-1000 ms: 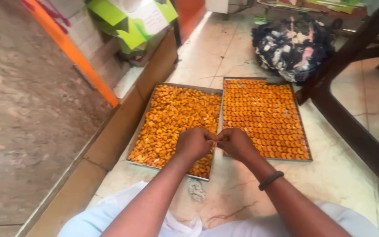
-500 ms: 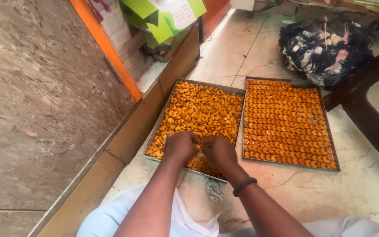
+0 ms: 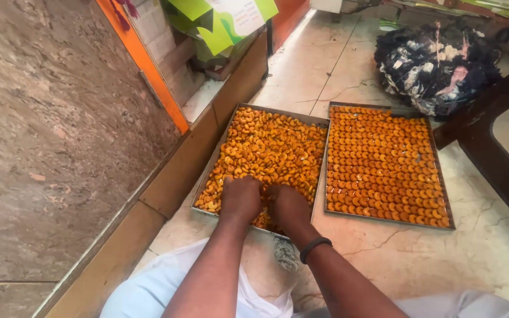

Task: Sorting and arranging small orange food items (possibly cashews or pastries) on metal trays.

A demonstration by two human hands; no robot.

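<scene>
Beige marble-tile floor [image 3: 490, 259] under me, two flat metal trays of orange snacks [image 3: 266, 150] [image 3: 384, 165] side by side, dark floral cloth bundle [image 3: 437, 65] beyond.

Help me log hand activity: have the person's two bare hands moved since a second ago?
Yes. Both hands went forward from the near edge of the left metal tray onto its heaped orange snack pieces.
</scene>
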